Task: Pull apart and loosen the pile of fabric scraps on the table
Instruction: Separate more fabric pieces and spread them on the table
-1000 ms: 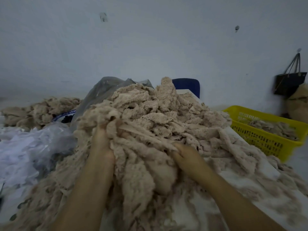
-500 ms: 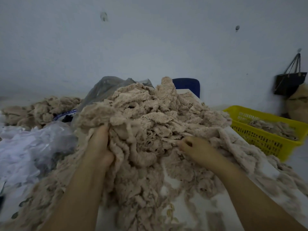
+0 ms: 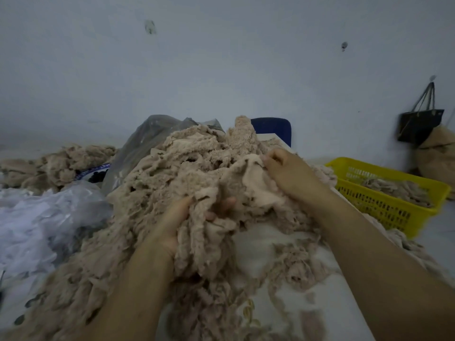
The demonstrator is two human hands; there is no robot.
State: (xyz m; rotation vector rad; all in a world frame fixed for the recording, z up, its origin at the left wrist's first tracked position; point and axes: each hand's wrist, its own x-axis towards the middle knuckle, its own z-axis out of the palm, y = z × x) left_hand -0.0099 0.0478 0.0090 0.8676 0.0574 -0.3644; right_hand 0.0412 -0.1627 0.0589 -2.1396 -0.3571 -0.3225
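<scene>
A big heap of beige fluffy fabric scraps (image 3: 187,168) covers the middle of the table (image 3: 290,313). My left hand (image 3: 172,222) is low in the front of the heap, palm up, fingers curled round a hanging clump of scraps. My right hand (image 3: 288,173) is higher on the right slope, fingers curled and gripping a pale piece of the pile. Loose strands trail down over the table's patterned cover between my forearms.
A yellow plastic basket (image 3: 394,207) with more scraps stands at the right. Clear and grey plastic bags (image 3: 41,217) lie at the left, with a second scrap heap (image 3: 56,163) behind. A blue chair back (image 3: 273,127) and a hanging black bag (image 3: 418,124) are by the wall.
My right hand has moved up and further back onto the right slope of the heap. My left hand has shifted right toward the middle and turned palm up under a clump.
</scene>
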